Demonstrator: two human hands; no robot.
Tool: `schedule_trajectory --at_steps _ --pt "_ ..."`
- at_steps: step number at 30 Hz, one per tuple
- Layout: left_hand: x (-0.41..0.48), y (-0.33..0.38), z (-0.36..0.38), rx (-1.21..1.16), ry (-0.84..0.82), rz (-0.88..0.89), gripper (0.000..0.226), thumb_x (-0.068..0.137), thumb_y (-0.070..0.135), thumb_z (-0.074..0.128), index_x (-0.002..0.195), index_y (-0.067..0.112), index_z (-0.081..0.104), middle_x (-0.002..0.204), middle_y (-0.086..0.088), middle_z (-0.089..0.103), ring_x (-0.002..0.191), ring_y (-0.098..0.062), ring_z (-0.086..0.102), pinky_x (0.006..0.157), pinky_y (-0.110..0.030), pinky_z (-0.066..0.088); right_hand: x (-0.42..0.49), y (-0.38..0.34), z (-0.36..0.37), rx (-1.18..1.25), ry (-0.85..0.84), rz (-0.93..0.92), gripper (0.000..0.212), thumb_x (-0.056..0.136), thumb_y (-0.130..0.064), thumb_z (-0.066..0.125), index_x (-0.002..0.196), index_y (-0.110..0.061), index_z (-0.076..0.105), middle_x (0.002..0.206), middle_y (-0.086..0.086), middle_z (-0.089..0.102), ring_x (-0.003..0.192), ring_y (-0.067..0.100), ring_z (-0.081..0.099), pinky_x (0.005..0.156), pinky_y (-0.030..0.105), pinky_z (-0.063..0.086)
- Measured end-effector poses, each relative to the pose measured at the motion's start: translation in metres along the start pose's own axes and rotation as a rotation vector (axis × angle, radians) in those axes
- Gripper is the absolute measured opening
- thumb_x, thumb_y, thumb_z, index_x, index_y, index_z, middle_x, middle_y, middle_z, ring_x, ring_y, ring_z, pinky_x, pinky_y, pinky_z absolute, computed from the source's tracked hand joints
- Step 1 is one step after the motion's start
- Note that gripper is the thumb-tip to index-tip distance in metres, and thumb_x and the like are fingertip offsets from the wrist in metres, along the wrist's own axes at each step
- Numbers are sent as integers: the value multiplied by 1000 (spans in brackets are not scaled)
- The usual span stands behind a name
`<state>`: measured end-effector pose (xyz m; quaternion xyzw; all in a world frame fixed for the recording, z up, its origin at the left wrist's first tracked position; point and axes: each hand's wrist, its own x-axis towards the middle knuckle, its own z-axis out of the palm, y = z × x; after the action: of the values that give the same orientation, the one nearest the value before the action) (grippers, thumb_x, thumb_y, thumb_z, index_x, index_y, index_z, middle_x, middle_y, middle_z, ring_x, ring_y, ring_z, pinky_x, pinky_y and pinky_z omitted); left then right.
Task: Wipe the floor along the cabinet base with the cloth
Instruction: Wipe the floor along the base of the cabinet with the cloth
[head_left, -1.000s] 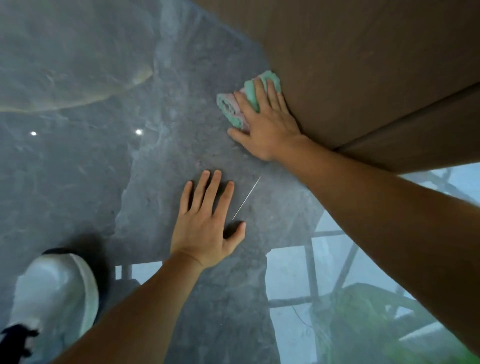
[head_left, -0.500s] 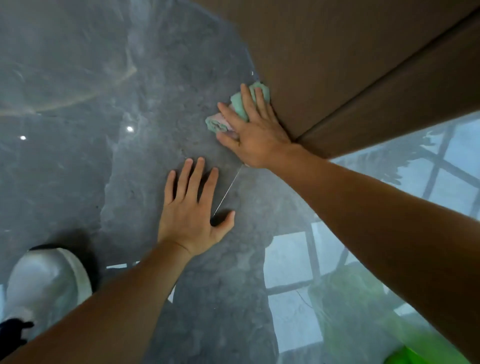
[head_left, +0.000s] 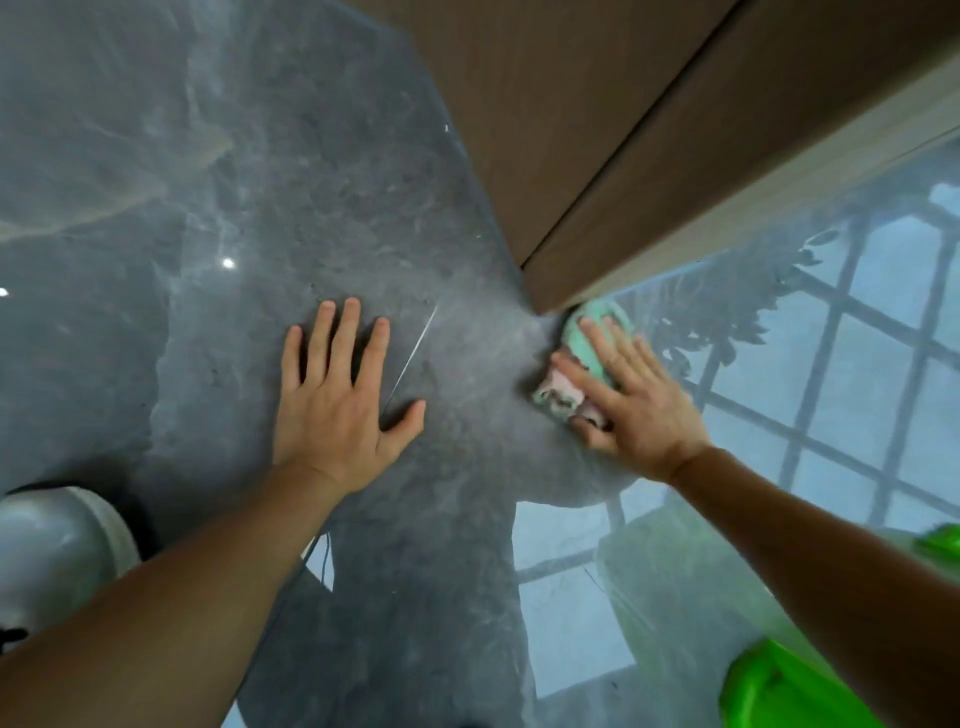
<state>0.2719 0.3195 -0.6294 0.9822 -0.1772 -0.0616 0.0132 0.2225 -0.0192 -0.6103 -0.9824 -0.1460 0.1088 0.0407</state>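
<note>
A crumpled green and pink cloth (head_left: 584, 349) lies on the glossy grey floor (head_left: 322, 197) right at the corner of the brown cabinet base (head_left: 566, 135). My right hand (head_left: 631, 402) lies flat on the cloth, fingers spread over it, pressing it down beside the cabinet corner. My left hand (head_left: 340, 397) rests palm down on the floor to the left, fingers apart and holding nothing. A thin white line (head_left: 410, 358) on the floor runs beside its thumb.
A white shoe (head_left: 57, 556) is at the lower left. A bright green object (head_left: 789, 691) sits at the lower right edge. The floor on the right mirrors a window grid and plants. The cabinet's pale lower edge (head_left: 779, 192) runs off to the upper right.
My right hand has slid the cloth along the cabinet base to its corner, nearer to me. The view has shifted, so the left hand sits further left of the cloth.
</note>
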Motion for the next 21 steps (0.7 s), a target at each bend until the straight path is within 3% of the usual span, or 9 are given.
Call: schedule_trajectory --at_steps 3,4,6,11,13,15,18,21 --pt "0 1 -4 31 -23 9 90 87 71 31 156 14 25 165 -21 19 154 -41 15 123 -62 14 -13 71 -16 188 70 807 76 86 -68 24 154 -35 15 165 14 3 151 35 -2 120 60 9" --pt "0 1 -3 33 -29 13 90 87 71 31 156 14 24 165 -22 19 154 -41 15 123 -62 14 -14 87 -22 235 51 959 83 82 -71 22 154 -32 15 165 15 0 151 35 -5 121 59 6" --pt "0 1 -3 41 -27 20 91 87 71 31 156 13 23 165 -23 19 154 -43 15 122 -63 14 -7 87 -27 261 4 1011 96 75 -77 24 155 -27 12 164 18 -5 150 38 -9 122 56 2" --pt "0 0 -3 -12 -16 1 92 84 71 37 155 14 27 166 -21 20 155 -40 15 123 -62 13 10 -42 -13 227 -29 672 101 80 -76 31 156 -18 0 162 23 -11 148 42 -15 120 59 -4" --pt "1 -1 -3 -29 -10 -1 93 82 71 38 155 15 28 166 -19 21 155 -39 15 124 -61 12 9 -107 0 226 -15 379 96 82 -74 35 156 -22 4 163 19 -8 149 40 -15 119 59 -6" --pt "1 -4 -1 -26 2 4 95 81 72 39 156 15 27 166 -19 20 155 -38 15 124 -60 12 12 -137 7 190 -12 55 84 88 -70 35 156 -26 12 165 16 1 151 37 -10 120 60 3" --pt "1 -5 3 -26 28 8 93 81 71 39 155 14 29 166 -19 20 154 -39 16 123 -60 13 22 -92 7 24 -59 -265 69 93 -57 38 154 -30 19 164 12 12 152 34 1 122 53 6" --pt "0 -4 4 -46 47 2 92 82 70 40 154 14 29 165 -20 21 154 -39 17 123 -60 12 15 -4 -4 -138 -91 -264 71 88 -51 42 153 -30 23 163 9 16 150 32 9 122 53 12"
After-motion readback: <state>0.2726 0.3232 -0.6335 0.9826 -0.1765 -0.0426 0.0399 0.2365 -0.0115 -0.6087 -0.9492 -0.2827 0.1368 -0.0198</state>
